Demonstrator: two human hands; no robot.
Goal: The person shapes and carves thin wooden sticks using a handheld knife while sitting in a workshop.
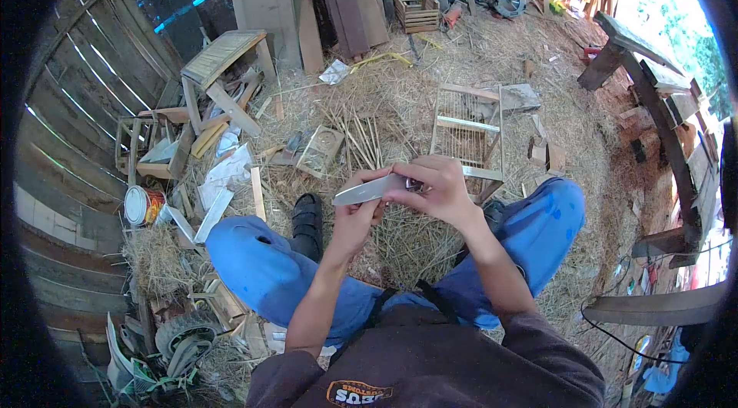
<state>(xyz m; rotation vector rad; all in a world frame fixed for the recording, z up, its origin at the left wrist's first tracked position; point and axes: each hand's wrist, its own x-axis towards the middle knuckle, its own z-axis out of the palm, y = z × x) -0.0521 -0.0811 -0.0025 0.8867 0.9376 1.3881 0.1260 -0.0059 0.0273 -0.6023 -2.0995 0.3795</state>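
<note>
In the middle of the head view, my right hand (440, 191) is wrapped round the dark handle of a knife (361, 193). Its broad, pale blade points left. My left hand (355, 225) is closed right at the blade, with its thumb below and its fingers partly behind it. Whether it pinches the blade or some small piece is hidden. On the straw beyond my hands lie several thin sticks (361, 135), a wooden block with round holes (321, 151) and a wooden frame with thin bars (469, 127).
A small wooden bench (223, 54) stands at the back left, near a paint can (142, 206). A slatted crate (415, 11) and a circular saw (507, 0) are at the back. Boards (265, 4) lean on the wall. A heavy timber bench (661, 123) is on the right.
</note>
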